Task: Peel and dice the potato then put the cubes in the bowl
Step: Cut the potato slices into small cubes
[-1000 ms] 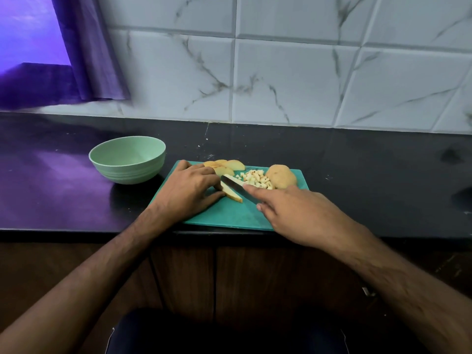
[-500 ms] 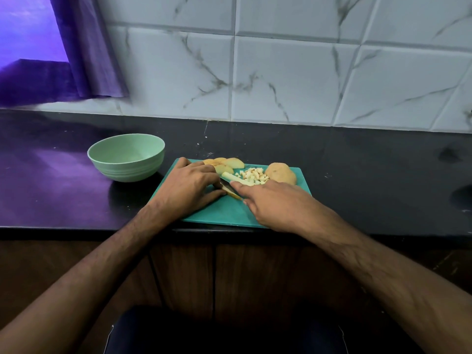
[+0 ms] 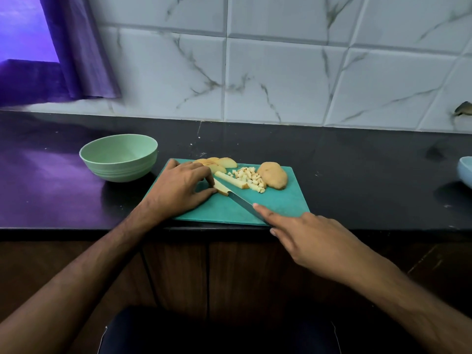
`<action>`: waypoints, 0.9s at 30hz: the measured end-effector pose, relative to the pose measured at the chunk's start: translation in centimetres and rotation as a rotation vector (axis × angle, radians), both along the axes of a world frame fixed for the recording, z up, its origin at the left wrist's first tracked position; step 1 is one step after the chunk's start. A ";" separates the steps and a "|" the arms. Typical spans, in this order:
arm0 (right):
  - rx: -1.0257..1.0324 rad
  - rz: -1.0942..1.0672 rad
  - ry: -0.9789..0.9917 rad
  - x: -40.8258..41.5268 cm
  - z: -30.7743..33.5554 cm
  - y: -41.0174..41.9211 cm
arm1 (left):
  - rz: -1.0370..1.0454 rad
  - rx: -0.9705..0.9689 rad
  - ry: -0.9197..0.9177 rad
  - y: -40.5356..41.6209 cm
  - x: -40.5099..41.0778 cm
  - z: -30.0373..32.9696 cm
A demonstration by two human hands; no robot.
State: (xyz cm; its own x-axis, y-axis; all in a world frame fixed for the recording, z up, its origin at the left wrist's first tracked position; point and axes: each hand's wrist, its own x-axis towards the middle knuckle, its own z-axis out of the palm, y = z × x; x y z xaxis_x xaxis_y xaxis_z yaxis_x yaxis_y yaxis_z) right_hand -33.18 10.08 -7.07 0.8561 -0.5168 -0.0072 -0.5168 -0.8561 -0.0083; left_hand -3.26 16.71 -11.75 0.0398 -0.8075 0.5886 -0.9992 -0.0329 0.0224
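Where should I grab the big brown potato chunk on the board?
Probably across the rounded brown potato chunk's short width, coming from above and the right: its long sides are exposed there, while diced cubes crowd its left.

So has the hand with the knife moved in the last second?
Yes. The right hand has drawn back toward the near edge of the cutting board, pulling the knife away from the potato slice.
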 end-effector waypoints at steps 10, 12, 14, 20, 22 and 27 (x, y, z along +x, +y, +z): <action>-0.025 -0.018 0.007 4.3 0.8 -3.0 | 0.006 0.028 0.057 0.3 -0.1 0.2; 0.021 -0.021 0.008 4.9 1.0 -3.3 | -0.013 0.034 0.074 0.4 -0.1 0.3; 0.071 -0.017 -0.001 5.1 1.3 -3.6 | -0.025 0.013 0.062 0.5 -0.3 0.3; 0.113 -0.016 -0.070 4.4 1.8 -3.3 | -0.105 -0.052 0.010 0.9 -0.5 0.3; 0.107 -0.006 -0.071 4.0 1.8 -3.0 | -0.135 -0.045 0.027 0.9 -0.5 0.3; 0.090 -0.020 -0.013 3.5 0.9 -2.6 | -0.158 -0.020 0.066 0.8 -0.3 0.3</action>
State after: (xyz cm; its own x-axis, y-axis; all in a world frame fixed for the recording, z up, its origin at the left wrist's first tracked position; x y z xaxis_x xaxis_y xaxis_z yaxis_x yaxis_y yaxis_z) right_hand -29.69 7.51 -6.15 0.8460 -0.5314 -0.0432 -0.5330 -0.8412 -0.0914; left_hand -3.61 17.54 -11.46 -0.0472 -0.7947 0.6051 -0.9883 0.1251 0.0872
